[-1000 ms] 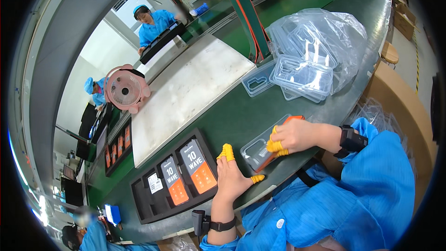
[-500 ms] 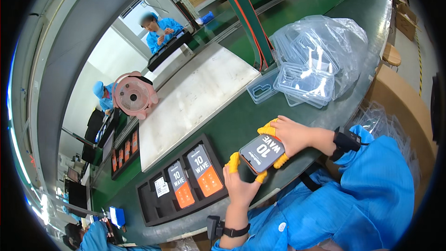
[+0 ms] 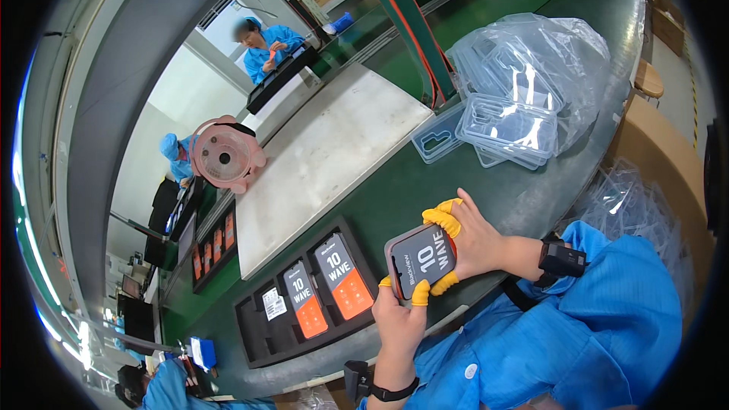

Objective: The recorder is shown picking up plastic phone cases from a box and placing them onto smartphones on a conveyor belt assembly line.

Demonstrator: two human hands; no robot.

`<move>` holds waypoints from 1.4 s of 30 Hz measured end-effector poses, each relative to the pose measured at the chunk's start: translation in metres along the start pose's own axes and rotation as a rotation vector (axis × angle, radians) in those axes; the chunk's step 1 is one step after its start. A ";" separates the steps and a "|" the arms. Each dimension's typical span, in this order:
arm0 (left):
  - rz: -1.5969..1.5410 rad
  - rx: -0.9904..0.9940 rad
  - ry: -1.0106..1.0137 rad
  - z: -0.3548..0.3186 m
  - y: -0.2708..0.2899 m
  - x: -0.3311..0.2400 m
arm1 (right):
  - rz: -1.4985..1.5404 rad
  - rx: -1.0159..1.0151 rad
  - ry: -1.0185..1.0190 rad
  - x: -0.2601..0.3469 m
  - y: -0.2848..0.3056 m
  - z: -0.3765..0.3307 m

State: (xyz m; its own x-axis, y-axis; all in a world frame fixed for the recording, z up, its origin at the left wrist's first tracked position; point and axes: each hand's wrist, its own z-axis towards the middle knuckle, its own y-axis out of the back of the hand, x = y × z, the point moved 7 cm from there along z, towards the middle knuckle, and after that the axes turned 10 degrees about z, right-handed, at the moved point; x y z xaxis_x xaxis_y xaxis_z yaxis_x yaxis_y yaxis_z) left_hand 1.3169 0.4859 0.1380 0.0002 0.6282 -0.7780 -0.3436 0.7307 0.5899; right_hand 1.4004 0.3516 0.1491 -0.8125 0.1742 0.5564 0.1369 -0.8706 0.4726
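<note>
Your left hand (image 3: 399,324) has drawn its fingers in on the left end of the phone (image 3: 420,260), which has turned slightly; your right hand (image 3: 476,241) grasps the right end. Both hands hold it above the tabletop (image 3: 524,201), close to the near edge, right of the black tray (image 3: 260,339). Uneven finger pressure could let it slip over that edge.

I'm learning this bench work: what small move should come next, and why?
Perhaps press along the left end of the phone: a pale rim shows there, seating unclear, while the right hand holds the other end and the left hand touches the near corner.
</note>
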 end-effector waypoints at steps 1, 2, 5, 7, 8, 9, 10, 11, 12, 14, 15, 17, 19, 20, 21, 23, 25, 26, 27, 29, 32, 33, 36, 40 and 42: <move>0.046 -0.034 0.021 0.001 0.001 0.004 | 0.037 0.084 -0.017 -0.003 -0.001 0.004; 0.053 -0.046 0.018 0.002 0.001 0.008 | 0.072 0.168 -0.031 -0.006 -0.004 0.007; -0.075 -0.186 0.015 0.009 0.009 0.020 | 0.102 0.409 -0.228 -0.025 -0.015 0.016; -0.068 -0.145 0.018 0.010 0.006 0.023 | 0.127 0.362 -0.175 -0.019 -0.009 0.024; -0.075 -0.152 0.047 0.012 0.006 0.026 | 0.090 0.419 -0.238 -0.020 -0.011 0.024; -0.072 -0.162 0.041 0.012 0.009 0.026 | 0.050 0.476 -0.303 -0.023 -0.014 0.023; -0.076 -0.109 0.096 0.011 0.007 0.030 | 0.058 0.337 -0.226 -0.020 -0.011 0.020; -0.081 -0.054 0.151 0.009 0.003 0.035 | 0.049 0.274 -0.203 -0.015 -0.008 0.016; -0.115 -0.098 0.103 0.005 0.003 0.035 | 0.039 0.210 -0.172 -0.013 -0.005 0.010; -0.049 -0.112 0.096 0.000 0.006 0.026 | 0.027 0.149 -0.143 -0.008 -0.003 0.001; 0.019 -0.124 0.089 -0.004 0.008 0.022 | 0.031 0.071 -0.103 -0.003 0.001 -0.001; -0.020 -0.160 0.066 0.002 0.013 0.028 | 0.034 -0.013 -0.053 0.000 0.005 0.002; -0.308 0.078 0.128 0.004 0.008 0.037 | 0.120 0.027 -0.161 -0.002 0.000 0.002; -0.455 0.178 0.062 0.001 0.007 0.042 | 0.141 0.073 -0.227 0.004 -0.003 0.006; -0.464 0.160 0.058 0.005 0.013 0.045 | 0.138 0.086 -0.211 0.007 -0.009 0.018; -0.022 0.244 -0.103 -0.006 0.012 0.039 | 0.834 0.064 -0.355 0.010 -0.032 0.024; -0.089 0.186 -0.082 -0.014 0.013 0.028 | 1.012 0.150 -0.434 0.027 -0.047 0.031; -0.086 0.181 -0.100 -0.015 0.015 0.026 | 1.170 0.207 -0.416 0.029 -0.063 0.032; -0.083 0.177 -0.117 -0.017 0.017 0.026 | 1.328 0.261 -0.398 0.033 -0.078 0.030; 0.026 0.007 -0.131 -0.017 0.033 0.033 | 1.344 0.247 -0.376 0.034 -0.102 0.033; 0.292 -0.163 0.055 -0.028 0.051 0.067 | 1.278 0.124 -0.383 0.028 -0.127 0.026; 0.292 -0.170 0.067 -0.031 0.055 0.072 | 1.283 0.137 -0.386 0.026 -0.136 0.025; -0.071 -0.154 0.151 -0.040 0.077 0.093 | 1.416 0.191 -0.229 0.041 -0.150 0.043; -0.499 -0.269 0.021 -0.046 0.171 0.127 | 1.045 0.119 -0.417 -0.040 -0.168 0.037; -0.318 -0.321 0.206 -0.044 0.213 0.163 | 0.991 0.046 -0.523 -0.058 -0.169 0.034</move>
State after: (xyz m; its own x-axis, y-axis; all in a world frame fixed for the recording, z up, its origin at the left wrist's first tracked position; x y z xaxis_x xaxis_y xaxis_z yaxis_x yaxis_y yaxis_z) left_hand 1.2020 0.7326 0.1274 -0.0229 0.2980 -0.9543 -0.6284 0.7381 0.2456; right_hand 1.4438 0.5043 0.0601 0.0038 -0.4054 0.9141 0.6204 -0.7160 -0.3201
